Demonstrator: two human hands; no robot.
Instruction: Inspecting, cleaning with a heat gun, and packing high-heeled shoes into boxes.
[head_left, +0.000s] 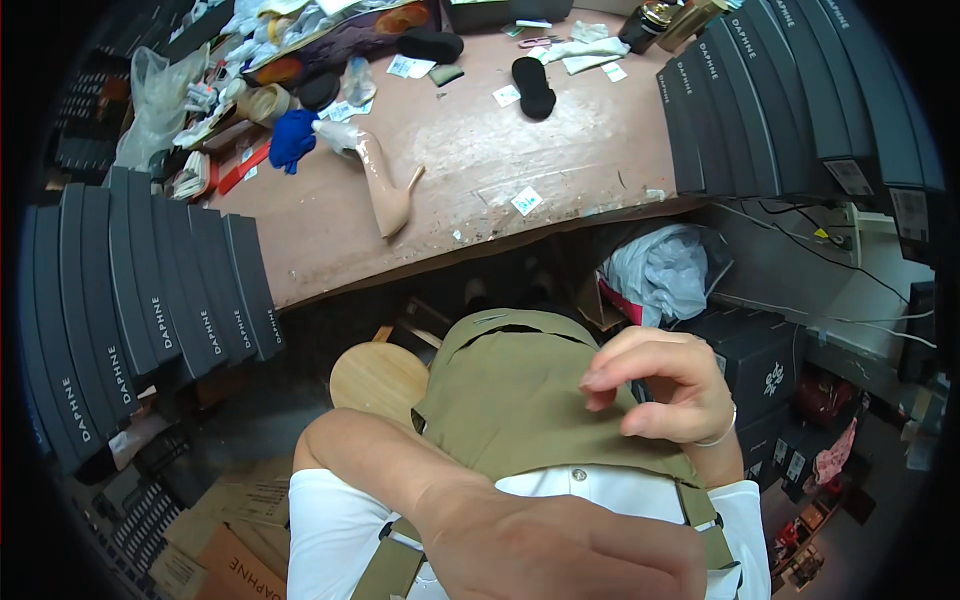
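Observation:
My right hand (pixel 670 385) is raised in front of my olive apron (pixel 530 400), its fingers curled with a gap to the thumb and nothing between them. A thin bracelet circles that wrist. My left hand (pixel 570 540) crosses my chest near the lower edge, close to the camera; its fingers are mostly hidden or cut off. Neither hand touches the table. On the worktable (pixel 460 150) lies a glossy beige high-heeled shoe (pixel 380 190) on its side, with whitish material at its open end. A bunched blue cloth (pixel 293 140) lies beside it.
Stacks of dark shoe boxes (pixel 150 290) (pixel 790 110) flank the table. A black oblong pad (pixel 533 88), paper tags (pixel 527 200) and white cloths (pixel 590 50) lie on top. Below stand a round wooden stool (pixel 380 382) and a bag of whitish plastic (pixel 665 270). Cables (pixel 850 260) run at right.

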